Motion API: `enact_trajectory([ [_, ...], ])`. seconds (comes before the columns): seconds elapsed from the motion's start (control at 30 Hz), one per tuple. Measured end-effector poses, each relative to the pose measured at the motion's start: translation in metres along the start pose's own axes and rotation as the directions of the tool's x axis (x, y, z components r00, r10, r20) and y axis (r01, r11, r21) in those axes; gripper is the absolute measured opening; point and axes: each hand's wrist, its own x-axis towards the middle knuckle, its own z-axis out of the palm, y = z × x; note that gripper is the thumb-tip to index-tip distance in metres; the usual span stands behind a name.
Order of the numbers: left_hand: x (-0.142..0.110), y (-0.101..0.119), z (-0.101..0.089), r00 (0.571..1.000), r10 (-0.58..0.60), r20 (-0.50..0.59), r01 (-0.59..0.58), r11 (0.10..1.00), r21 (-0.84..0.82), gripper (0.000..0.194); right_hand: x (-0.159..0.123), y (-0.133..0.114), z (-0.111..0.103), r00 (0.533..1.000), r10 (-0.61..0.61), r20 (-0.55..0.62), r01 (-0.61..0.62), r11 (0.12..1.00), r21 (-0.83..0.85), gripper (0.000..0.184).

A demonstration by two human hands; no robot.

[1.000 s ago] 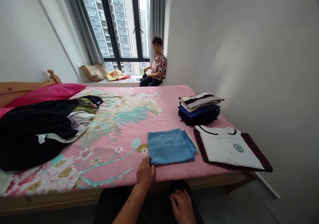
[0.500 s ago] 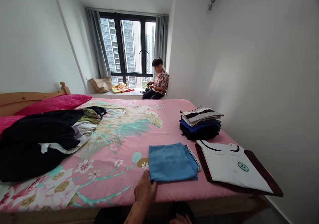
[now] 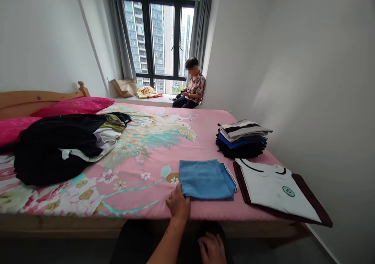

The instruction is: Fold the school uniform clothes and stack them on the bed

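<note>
A folded blue garment [image 3: 206, 179] lies near the front edge of the pink flowered bed [image 3: 140, 158]. My left hand [image 3: 178, 204] rests on the bedspread with its fingers curled at the garment's near left corner, touching it. My right hand [image 3: 211, 248] lies low on my dark lap, fingers loosely bent, holding nothing I can see. To the right of the blue garment lies a folded white shirt [image 3: 275, 187] on a dark red cloth.
A stack of folded clothes [image 3: 241, 138] sits at the bed's right side. A heap of dark unfolded clothes [image 3: 63, 144] covers the left, beside pink pillows [image 3: 73, 105]. Another person [image 3: 191, 86] sits at the window sill. A white wall runs close on the right.
The view has swung slightly left and down, so my right hand shows again on my lap. My left hand stays at the blue garment's corner.
</note>
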Motion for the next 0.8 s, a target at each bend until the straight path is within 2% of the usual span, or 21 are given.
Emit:
enact_trajectory([
  [0.1, 0.003, 0.000, -0.006, 0.997, 0.009, 0.072, -0.010, 1.000, 0.016, 0.053, 0.000, -0.006, -0.020, 0.992, 0.020, 0.123, -0.028, 0.998, 0.059, 0.027],
  [0.17, 0.002, -0.002, -0.008, 0.996, 0.029, 0.089, -0.033, 0.999, 0.037, 0.054, 0.001, -0.010, -0.027, 0.986, 0.048, 0.158, -0.059, 0.996, 0.067, 0.028],
  [0.33, -0.003, -0.011, -0.008, 0.994, 0.083, 0.073, -0.086, 0.995, 0.044, 0.052, 0.002, -0.013, -0.029, 0.981, 0.068, 0.180, -0.082, 0.994, 0.073, 0.029],
  [0.47, -0.003, -0.008, -0.005, 0.997, 0.063, 0.037, -0.064, 0.997, 0.030, 0.052, 0.005, -0.015, -0.028, 0.976, 0.076, 0.203, -0.093, 0.993, 0.075, 0.030],
  [0.57, -0.002, -0.007, -0.004, 0.998, 0.059, 0.032, -0.057, 0.996, -0.063, 0.035, 0.007, -0.016, -0.028, 0.973, 0.084, 0.214, -0.103, 0.991, 0.082, 0.029],
  [0.63, -0.002, -0.010, -0.006, 0.993, 0.110, 0.031, -0.103, 0.979, -0.177, 0.026, 0.007, -0.014, -0.028, 0.974, 0.090, 0.208, -0.114, 0.987, 0.109, 0.028],
  [0.8, 0.001, -0.036, -0.018, 0.959, 0.266, 0.101, -0.215, 0.910, -0.355, 0.031, 0.009, -0.010, -0.029, 0.979, 0.194, 0.070, -0.206, 0.924, 0.322, 0.032],
])
